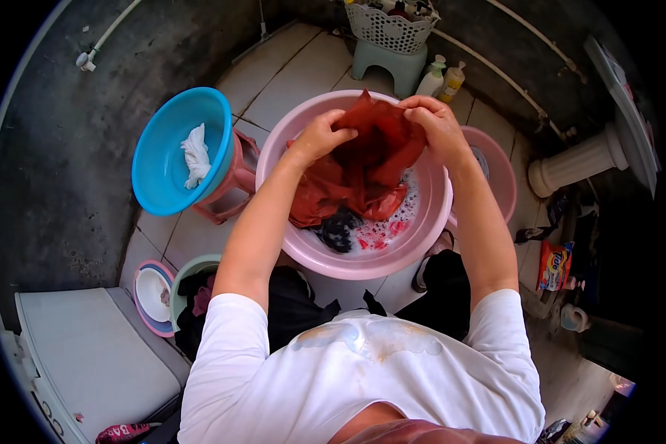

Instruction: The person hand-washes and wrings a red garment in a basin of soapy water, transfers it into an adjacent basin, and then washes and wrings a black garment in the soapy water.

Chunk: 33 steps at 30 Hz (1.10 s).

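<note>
Reaching over a pink basin (296,248) with twelve o'clock straight ahead, we hold a rust-red cloth (325,189) in and above it, one corner pointing to twelve, its long axis slanting from one down to seven. The fingers of our left hand (320,140) curl nearly closed on the cloth's edge at eleven; those of our right hand (436,126) pinch the edge at one, its mouth gaping between them. Below lie a black cloth (338,231) at half past six and foamy water (414,207) at four. Our basin stands on a tiled floor (274,81). A blue basin (155,163) holding a white cloth (196,157) sits between nine and ten, a green stool (387,59) under a basket (392,31) at twelve, two bottles (451,83) at one, and an orange packet (553,265) near four; a grey wall (74,185) rises beyond nine.
</note>
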Motion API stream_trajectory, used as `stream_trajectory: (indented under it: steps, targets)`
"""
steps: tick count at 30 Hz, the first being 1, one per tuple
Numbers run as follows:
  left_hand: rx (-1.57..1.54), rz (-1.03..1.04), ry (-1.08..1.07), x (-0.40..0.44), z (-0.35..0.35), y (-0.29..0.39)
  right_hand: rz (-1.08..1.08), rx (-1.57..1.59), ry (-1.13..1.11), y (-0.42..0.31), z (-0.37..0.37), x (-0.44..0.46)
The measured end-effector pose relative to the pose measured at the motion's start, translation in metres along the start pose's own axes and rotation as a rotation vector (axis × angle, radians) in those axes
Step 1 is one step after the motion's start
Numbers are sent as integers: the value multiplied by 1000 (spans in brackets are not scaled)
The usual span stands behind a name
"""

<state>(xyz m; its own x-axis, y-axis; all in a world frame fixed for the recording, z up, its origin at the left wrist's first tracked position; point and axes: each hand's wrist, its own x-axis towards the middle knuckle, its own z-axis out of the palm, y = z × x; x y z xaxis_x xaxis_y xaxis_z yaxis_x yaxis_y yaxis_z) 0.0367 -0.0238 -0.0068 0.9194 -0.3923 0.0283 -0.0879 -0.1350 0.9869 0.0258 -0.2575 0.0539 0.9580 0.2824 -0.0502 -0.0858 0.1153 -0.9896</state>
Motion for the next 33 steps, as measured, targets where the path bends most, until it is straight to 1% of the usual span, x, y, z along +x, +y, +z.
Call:
stream_trajectory:
  steps: [1,2,3,5,7,8,10,11,13,14,15,17,18,19,21,22,23,24,25,27,29,30,32,33]
  targets:
    - [-236,-42,-12,-2,-4,17,-4,0,0,-6,-2,-1]
    - [-356,65,2,-3,-7,33,-18,67,11,-11,-4,-2]
    - [-354,65,1,-3,-11,43,-30,134,22,-13,-6,-3]
    - [-281,99,12,-1,-18,65,-50,98,-1,-13,-11,-2]
    - [-280,134,9,3,-15,90,-241,46,2,-20,-2,-3]
    - [-266,135,-48,7,-15,102,-242,46,2,-28,8,-4]
    - [-198,138,-153,10,-12,126,-366,-14,19,-43,26,-7]
    - [-199,140,-154,11,-11,134,-367,-16,19,-46,25,-7]
    - [-103,104,-214,11,-9,142,-237,-67,-80,-52,21,-5]
    - [-191,67,-230,11,-7,135,-226,-34,-74,-56,23,-7]
    - [-171,74,-228,12,-7,122,-226,-36,-77,-56,23,-7]
    - [-191,54,-177,1,1,96,-284,-193,-34,-55,19,-2]
    - [-204,48,-157,-6,7,84,-284,-195,-33,-54,17,1]
    - [-234,81,-181,-6,12,60,-306,-201,-10,-54,14,4]
    - [-83,-125,-151,-26,21,47,-324,-208,8,-54,11,7]
    - [-86,-127,-148,-27,21,28,-307,-149,49,-54,10,8]
    - [45,-52,-69,-25,20,2,-290,-91,90,-55,9,9]
    - [178,24,7,-23,18,-15,-286,-110,78,-53,5,11]
    - [6,48,82,-20,17,-18,-287,-112,80,-53,3,11]
    - [-352,-186,212,-22,1,29,-304,48,81,-53,0,11]
    - [-707,68,125,-11,-17,63,-296,80,100,-52,-6,11]
    - [-707,66,128,-7,-23,80,-285,123,66,-53,-6,10]
    - [-651,112,35,-1,-30,107,-235,183,-39,-56,-5,10]
    - [-651,112,35,3,-30,111,-234,183,-40,-54,-1,10]
